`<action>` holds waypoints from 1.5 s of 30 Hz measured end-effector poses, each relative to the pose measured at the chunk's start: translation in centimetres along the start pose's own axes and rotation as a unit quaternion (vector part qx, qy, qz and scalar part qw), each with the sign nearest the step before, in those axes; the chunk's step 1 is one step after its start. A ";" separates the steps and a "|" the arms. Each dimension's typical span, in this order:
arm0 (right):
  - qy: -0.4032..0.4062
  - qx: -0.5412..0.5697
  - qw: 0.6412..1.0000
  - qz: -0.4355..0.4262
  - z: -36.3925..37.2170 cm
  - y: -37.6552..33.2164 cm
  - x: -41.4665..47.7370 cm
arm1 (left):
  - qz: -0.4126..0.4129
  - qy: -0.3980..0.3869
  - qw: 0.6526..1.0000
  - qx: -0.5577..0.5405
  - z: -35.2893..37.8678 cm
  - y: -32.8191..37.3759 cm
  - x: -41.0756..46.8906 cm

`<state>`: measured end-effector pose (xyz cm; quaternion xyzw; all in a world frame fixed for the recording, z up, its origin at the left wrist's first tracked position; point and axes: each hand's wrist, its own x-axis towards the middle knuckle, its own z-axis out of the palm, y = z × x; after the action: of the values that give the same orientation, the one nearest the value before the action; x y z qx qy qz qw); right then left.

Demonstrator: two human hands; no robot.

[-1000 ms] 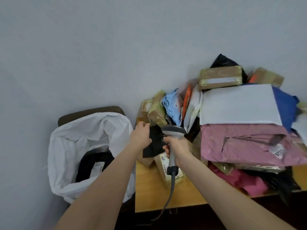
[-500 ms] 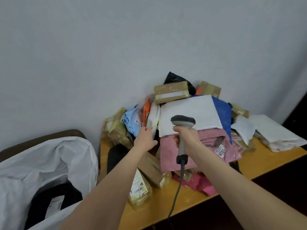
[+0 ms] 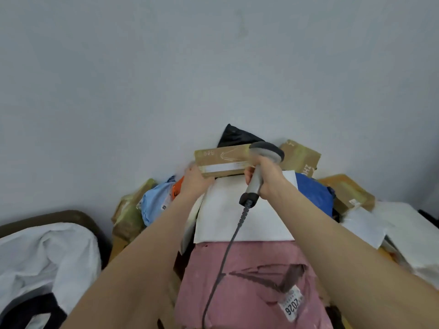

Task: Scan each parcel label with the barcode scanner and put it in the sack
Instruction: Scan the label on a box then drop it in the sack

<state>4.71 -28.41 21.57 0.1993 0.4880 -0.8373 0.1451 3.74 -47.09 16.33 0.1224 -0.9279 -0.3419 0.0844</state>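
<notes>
Reaches higher up the pile (image 3: 249,269) than half a second ago, from beside the white mailer (image 3: 221,219) to the box (image 3: 223,160) on top. Grips the box's left end with the left hand (image 3: 194,180), fingers curled round it. Wraps the right hand (image 3: 269,178) round the scanner (image 3: 267,151) handle, head over the box's right end. Leaves the box lying on the mailer. Finds the sack (image 3: 47,252) lower left, well apart, black parcel (image 3: 31,309) inside.
</notes>
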 end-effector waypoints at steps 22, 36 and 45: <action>0.004 -0.020 0.998 -0.052 1.5 -0.2 8.4 | -0.245 0.223 0.857 -0.394 -3.8 0.0 5.6; 0.010 -0.047 0.999 -0.021 4.1 7.1 -4.5 | -0.160 0.071 0.861 -0.478 -14.0 -7.1 -8.6; -0.016 -0.076 0.997 -0.002 4.3 12.4 -7.6 | -0.208 0.034 0.856 -0.472 -15.6 -12.2 -13.3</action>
<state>15.98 -37.80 17.70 0.1737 0.5486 -0.8008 0.1663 22.32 -61.91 19.11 0.2700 -0.6048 -0.7437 0.0904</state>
